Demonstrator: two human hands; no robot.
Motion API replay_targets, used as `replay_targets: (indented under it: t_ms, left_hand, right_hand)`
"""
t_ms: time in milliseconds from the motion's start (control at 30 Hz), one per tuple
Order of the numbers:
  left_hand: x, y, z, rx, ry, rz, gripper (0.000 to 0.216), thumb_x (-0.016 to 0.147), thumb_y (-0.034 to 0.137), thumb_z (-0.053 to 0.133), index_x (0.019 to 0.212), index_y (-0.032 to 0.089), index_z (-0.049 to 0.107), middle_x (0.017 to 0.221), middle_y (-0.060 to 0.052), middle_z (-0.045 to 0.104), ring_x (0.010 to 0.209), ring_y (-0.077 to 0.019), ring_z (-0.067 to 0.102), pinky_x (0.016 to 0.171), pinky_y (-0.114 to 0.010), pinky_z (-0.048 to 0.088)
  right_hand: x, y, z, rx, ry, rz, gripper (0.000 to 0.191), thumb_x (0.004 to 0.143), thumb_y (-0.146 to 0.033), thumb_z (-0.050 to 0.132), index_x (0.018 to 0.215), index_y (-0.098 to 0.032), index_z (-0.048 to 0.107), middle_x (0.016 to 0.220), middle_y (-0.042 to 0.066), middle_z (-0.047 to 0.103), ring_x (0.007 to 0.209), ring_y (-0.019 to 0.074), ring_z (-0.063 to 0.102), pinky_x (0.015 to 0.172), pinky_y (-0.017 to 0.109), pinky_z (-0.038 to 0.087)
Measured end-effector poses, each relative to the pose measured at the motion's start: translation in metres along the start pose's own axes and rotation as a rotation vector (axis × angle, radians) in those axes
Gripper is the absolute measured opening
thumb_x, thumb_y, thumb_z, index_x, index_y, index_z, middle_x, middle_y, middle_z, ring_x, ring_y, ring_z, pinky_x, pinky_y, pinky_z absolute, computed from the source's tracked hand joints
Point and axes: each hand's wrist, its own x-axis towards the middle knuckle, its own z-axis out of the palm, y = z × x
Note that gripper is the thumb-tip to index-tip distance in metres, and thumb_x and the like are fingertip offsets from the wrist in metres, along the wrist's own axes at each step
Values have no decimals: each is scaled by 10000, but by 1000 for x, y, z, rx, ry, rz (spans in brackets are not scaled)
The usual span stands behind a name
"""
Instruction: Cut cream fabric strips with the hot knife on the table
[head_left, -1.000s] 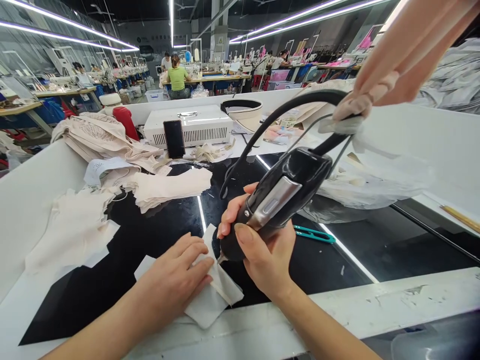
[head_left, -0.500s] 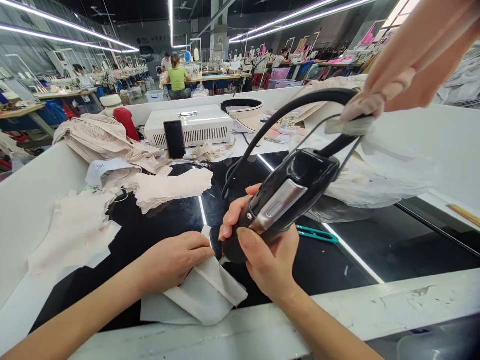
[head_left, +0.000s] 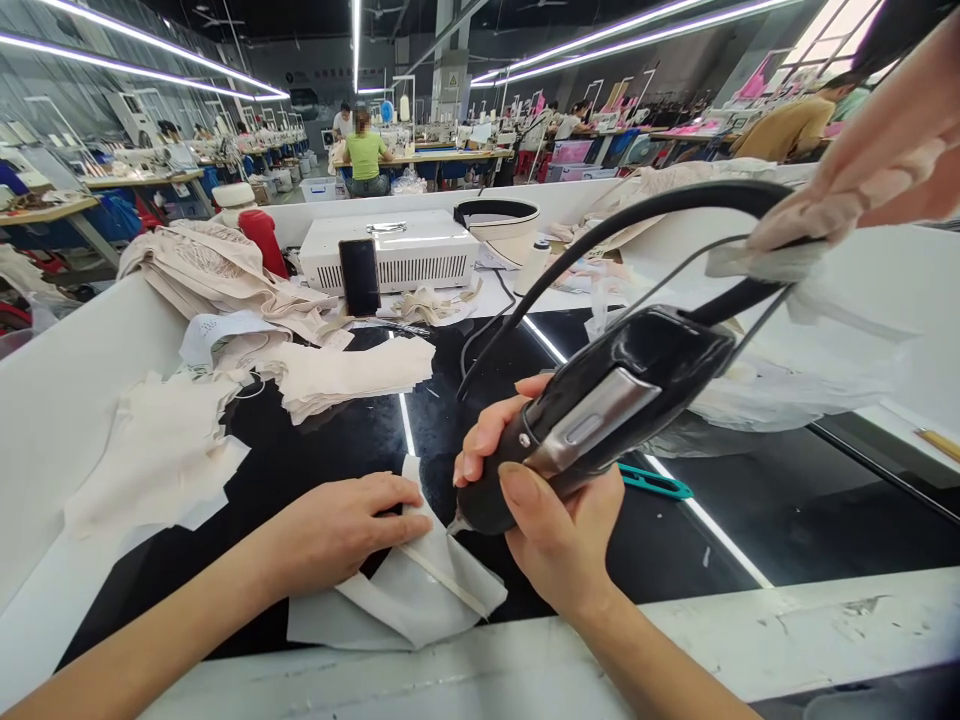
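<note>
L hand (head_left: 337,530) on folded off-white cloth (head_left: 461,575), pinch unclear | R hand (head_left: 562,525) grips blk/silver corded tool (head_left: 637,355), tip nr edge | prob. mid-piece; cream fabric stack (head_left: 356,370), ctr-L, done/pending unclear

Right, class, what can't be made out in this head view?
Head view: pale cloth beneath the left hand, hidden by it.
Head view: palm of the right hand, behind the black tool.
Head view: yellow stick, cut off by the right edge.
Head view: far-wall lettering, too small to read.
</note>
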Motion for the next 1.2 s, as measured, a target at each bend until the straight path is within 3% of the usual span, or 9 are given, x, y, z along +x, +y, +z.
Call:
replay_targets:
  t_ms: [367, 533, 700, 1200]
  left_hand:
    - [1, 4, 6, 29, 64, -17, 521, 873, -41, 417, 1300, 203, 588, 1319, -94, 615, 1147, -220, 629, 915, -289, 572]
    - [2, 5, 8, 25, 81, -12, 483, 883, -32, 439, 1278, 200, 591, 1300, -96, 623, 1150, -231, 620, 962, -315, 554]
    - [1, 5, 11, 41, 101, -43, 538, 851, -28, 461, 1309, 230, 575, 1314, -103, 606, 1167, -237, 623, 942, -312, 561]
    - [0, 6, 13, 18, 139, -48, 516, 841, -37, 491, 1279, 208, 613, 1305, -125, 601, 1159, -249, 641, 964, -341, 572]
  right_hand:
    - [8, 8, 6, 36, 12, 1, 381, 862, -324, 820, 1162, -281, 589, 828, -38, 646, 602, 122, 614, 564, 277, 553]
    - [9, 7, 6, -8, -16, -6, 321, 885, -306, 789, 1136, -285, 590, 815, -34, 641, 603, 141, 622, 546, 293, 561]
    - [14, 9, 8, -27, 27, 5, 377, 846, -379, 822, 1139, -305, 596, 806, -18, 635, 584, 173, 619, 526, 332, 541]
    - [24, 17, 13, 8, 9, -10, 380, 848, -343, 818, 1140, -285, 582, 801, -46, 627, 607, 141, 613, 555, 293, 544]
